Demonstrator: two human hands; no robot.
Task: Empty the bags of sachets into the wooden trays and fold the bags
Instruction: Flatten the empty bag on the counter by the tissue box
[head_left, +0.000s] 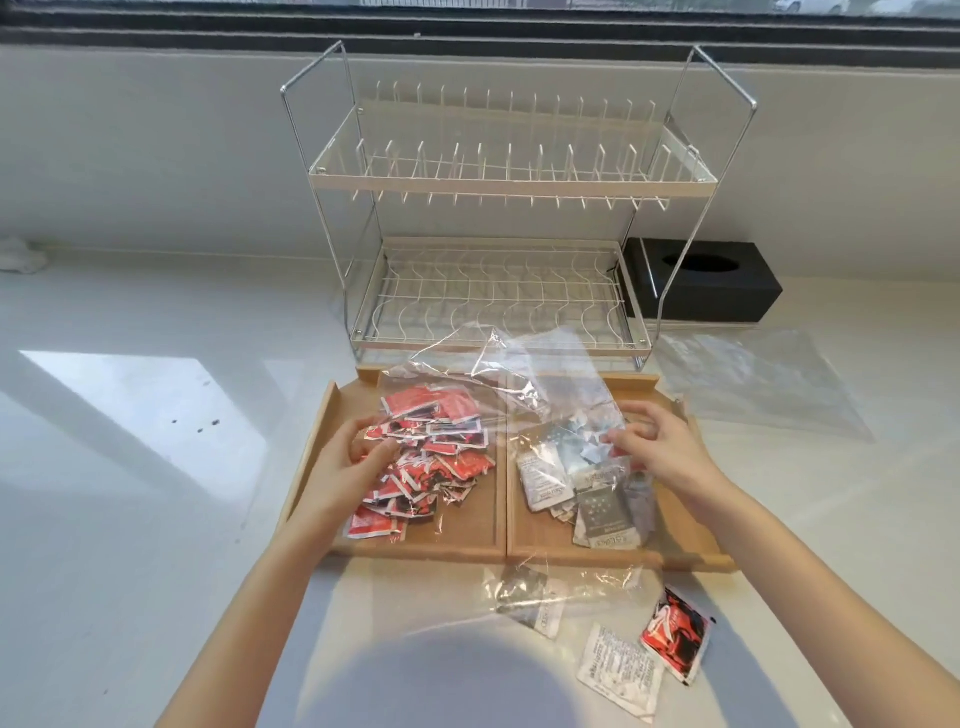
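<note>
Both hands — left hand (358, 452), right hand (654, 441) — pinched the clear bag (519, 374); a careless lift risked scattering sachets (431, 457) off the trays (467, 535).

Wire dish rack (498, 218), black tissue box (711, 280) beside

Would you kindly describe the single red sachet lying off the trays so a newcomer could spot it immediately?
Start at the two wooden trays side by side before the dish rack. On the white counter in front of the right tray lies the stray red sachet, beside a white sachet. It alone is red and outside the trays; the other red ones are piled in the left tray.
</note>
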